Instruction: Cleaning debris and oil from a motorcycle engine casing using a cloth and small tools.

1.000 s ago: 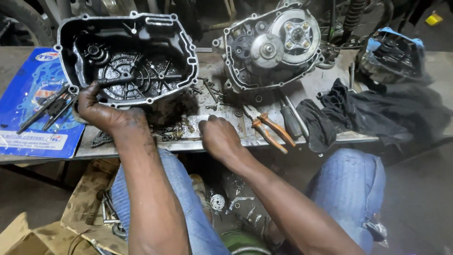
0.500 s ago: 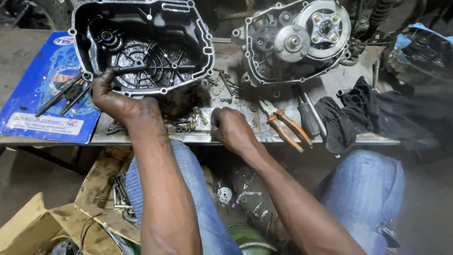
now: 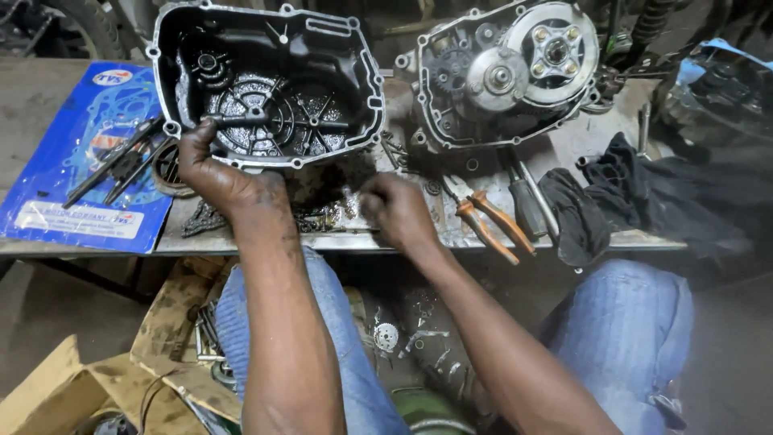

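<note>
Inside engine cover (image 3: 266, 89), greasy ribs, perhaps left hand's (image 3: 211, 165) tool.

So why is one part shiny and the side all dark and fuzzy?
In the head view, light falls from above on the engine cover, so its oily ribs glint; the right hand is slightly motion-blurred; the black cloth and the far right corner sink into shadow, soft and hard to read.

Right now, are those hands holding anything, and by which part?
The left hand grips the black engine cover by its lower left rim. The right hand rests among small parts on the bench; whether it pinches one cannot be told.
</note>
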